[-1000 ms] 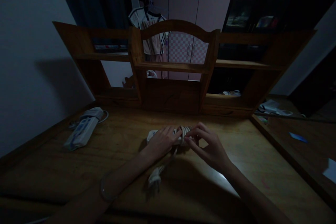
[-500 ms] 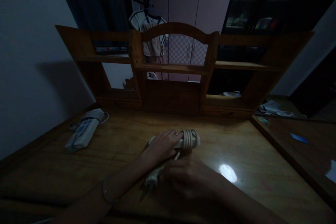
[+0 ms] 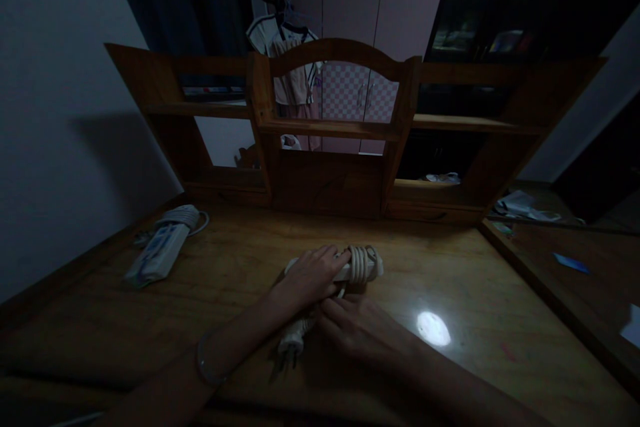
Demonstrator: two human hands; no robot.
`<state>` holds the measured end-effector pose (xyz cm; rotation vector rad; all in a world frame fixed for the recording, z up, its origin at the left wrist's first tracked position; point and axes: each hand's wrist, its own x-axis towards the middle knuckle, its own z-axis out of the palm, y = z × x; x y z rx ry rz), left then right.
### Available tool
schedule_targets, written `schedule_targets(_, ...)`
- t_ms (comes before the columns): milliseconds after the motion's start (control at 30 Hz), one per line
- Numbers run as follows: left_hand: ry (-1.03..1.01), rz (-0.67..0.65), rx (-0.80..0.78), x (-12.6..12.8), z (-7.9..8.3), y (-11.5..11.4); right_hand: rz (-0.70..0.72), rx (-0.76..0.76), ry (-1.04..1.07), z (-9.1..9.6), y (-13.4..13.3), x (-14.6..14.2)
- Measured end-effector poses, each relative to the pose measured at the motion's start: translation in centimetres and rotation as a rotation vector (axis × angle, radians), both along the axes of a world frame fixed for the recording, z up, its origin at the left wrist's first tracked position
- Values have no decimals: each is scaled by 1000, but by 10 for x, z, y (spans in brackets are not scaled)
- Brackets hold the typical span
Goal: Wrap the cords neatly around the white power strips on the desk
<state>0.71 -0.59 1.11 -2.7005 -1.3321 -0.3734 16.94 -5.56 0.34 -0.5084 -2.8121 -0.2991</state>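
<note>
A white power strip lies near the middle of the wooden desk, its cord wound in several turns around the right end. My left hand is closed over the strip's left part and covers most of it. Just below, my right hand pinches the loose stretch of cord between thumb and fingers; the exact grip is partly hidden. The cord's plug rests on the desk to the left of my right hand, prongs facing me.
Another white power strip with its cord wound at one end lies at the desk's left, near the wall. A wooden shelf unit stands along the far edge. A blue card lies on the surface at the right.
My right hand has moved slightly up toward the power strip, and its fingers have come close to the left hand. The left hand still holds the strip.
</note>
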Motion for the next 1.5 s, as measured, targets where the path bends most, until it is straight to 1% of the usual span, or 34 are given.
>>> schedule_targets(67, 4, -1, 0, -1, 0, 2, 24, -11, 74, -2, 4, 1)
schedule_targets(167, 33, -28, -32, -3, -1, 7, -7, -59, 307, -2, 9, 4)
schedule_targets(233, 18, -54, -74, -5, -2, 9, -76, -110, 493, 0, 11, 7)
schedule_targets(300, -32, -64, -91, -5, -3, 10, -178, -148, 652, 5, 14, 10)
schedule_targets(367, -65, -72, -83, -5, -5, 9, -291, -203, 754, 11, 17, 14)
schedule_targets(433, -68, -74, -74, -4, -7, 7, -375, -292, 815, 16, 20, 18)
schedule_targets(500, -81, -71, -71, -2, -10, 6, -414, -375, 839, 20, 22, 21)
schedule_targets(600, -95, -82, -84, -1, -12, 5, -419, -445, 847, 24, 24, 24)
schedule_targets(700, -76, -93, -84, -1, -12, 4, -428, -550, 877, 25, 26, 24)
schedule_targets(767, -34, -93, -46, -2, -11, 3, -443, -608, 905, 24, 29, 24)
schedule_targets(833, 20, -121, 23, -2, -10, 3, -435, -671, 929, 23, 34, 25)
schedule_targets(900, 71, -162, 107, -2, -9, 2, -414, -809, 961, 22, 39, 26)
schedule_targets(1000, 168, -214, 217, -1, -8, 1, -386, -1140, 998, 25, 44, 30)
schedule_targets(1067, 209, -238, 268, 0, -6, 0, -388, -1289, 995, 29, 46, 32)
schedule_targets(1167, 190, -252, 311, 0, -5, 0, -404, -1352, 981, 30, 47, 36)
schedule_targets(1367, 159, -272, 309, -1, -7, 1, -331, -1471, 1014, 21, 51, 38)
schedule_targets(1500, 136, -267, 287, -1, -7, 1, -385, -1525, 1054, 22, 51, 35)
